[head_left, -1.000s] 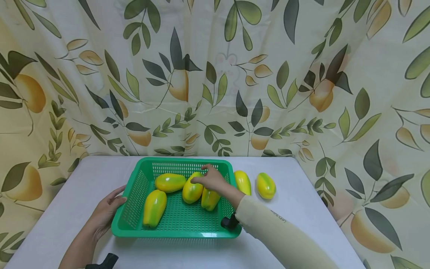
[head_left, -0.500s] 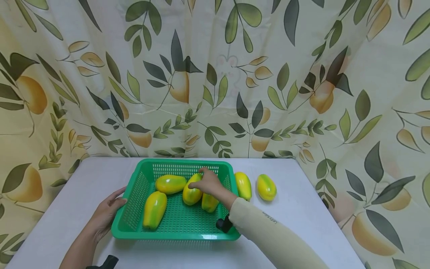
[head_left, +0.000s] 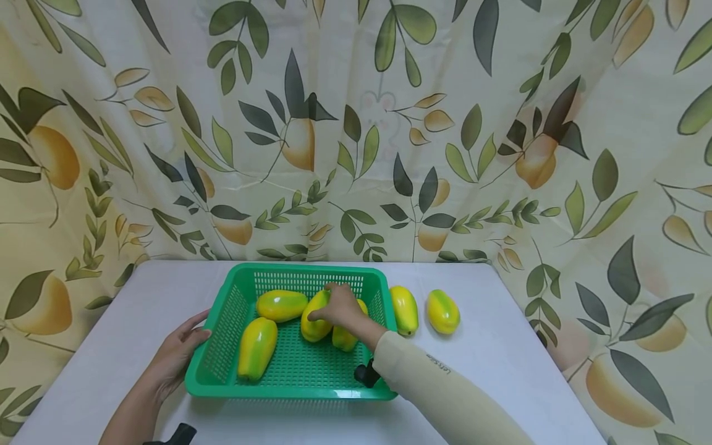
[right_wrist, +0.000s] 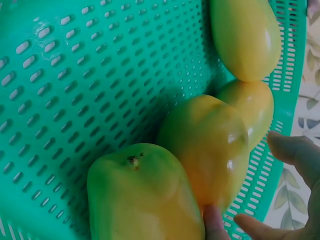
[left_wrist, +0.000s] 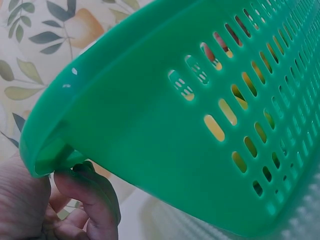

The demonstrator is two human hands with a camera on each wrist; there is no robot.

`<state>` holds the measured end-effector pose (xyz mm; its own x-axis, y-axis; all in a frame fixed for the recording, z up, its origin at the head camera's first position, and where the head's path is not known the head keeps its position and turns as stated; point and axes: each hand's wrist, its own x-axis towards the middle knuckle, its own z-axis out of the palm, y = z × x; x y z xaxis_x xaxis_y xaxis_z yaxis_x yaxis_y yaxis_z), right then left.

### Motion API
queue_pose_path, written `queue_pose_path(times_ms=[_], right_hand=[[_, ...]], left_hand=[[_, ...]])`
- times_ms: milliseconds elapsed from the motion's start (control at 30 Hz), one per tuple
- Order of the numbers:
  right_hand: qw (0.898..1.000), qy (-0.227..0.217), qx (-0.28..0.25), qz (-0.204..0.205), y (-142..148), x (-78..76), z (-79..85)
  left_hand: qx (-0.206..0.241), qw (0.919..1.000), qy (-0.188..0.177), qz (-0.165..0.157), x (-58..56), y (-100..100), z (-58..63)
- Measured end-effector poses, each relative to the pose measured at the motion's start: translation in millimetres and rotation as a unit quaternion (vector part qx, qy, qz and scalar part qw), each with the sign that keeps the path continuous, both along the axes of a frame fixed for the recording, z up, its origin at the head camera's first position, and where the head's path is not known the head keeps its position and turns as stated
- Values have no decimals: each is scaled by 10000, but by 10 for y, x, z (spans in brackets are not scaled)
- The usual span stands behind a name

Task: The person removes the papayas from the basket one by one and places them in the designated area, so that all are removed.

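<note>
Several glossy yellow-green papayas lie in a green plastic basket (head_left: 289, 390). My left hand (head_left: 175, 355) grips the basket's left rim; in the left wrist view its fingers (left_wrist: 92, 197) curl beneath the lip. Inside the basket, my right hand (head_left: 343, 309) reaches over the middle papaya (head_left: 314, 326), with thumb and fingers spread apart around its upper part. Another papaya (head_left: 345, 339) sits just right of it, partly under the hand. In the right wrist view, one fingertip (right_wrist: 214, 222) is at the middle papaya's side, and the hand looks loosely spread.
Two more papayas stand outside the basket on the white table: one (head_left: 404, 310) close to its right wall, the other (head_left: 443, 312) farther right. At the basket's left lie a back papaya (head_left: 282, 306) and a front papaya (head_left: 258, 349). A leaf-patterned curtain (head_left: 356, 154) hangs behind.
My right hand has moved slightly left and down over the middle papaya, exposing more of the papaya to its right. The left hand stays at the basket rim.
</note>
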<state>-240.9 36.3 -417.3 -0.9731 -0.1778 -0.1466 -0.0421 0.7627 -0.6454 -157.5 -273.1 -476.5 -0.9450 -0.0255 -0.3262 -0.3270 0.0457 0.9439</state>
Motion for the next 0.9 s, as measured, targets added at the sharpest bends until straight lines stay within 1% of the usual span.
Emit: queue_pose_path(times_ms=[233,433,667,900], right_hand=[[9993,145,282,202,-25,19,-18],[9982,78,542,237,-36,29,-49],[9977,188,536,375,-27,30,-66],[9963,256,634,521,-26,36,-84]], left_hand=[[-17,10000,14,-24,-1,-2,0],[-41,10000,7,-6,-5,3,-9],[-87,9999,124,9,6,7,-7],[-112,9998,150,30,12,14,-4]])
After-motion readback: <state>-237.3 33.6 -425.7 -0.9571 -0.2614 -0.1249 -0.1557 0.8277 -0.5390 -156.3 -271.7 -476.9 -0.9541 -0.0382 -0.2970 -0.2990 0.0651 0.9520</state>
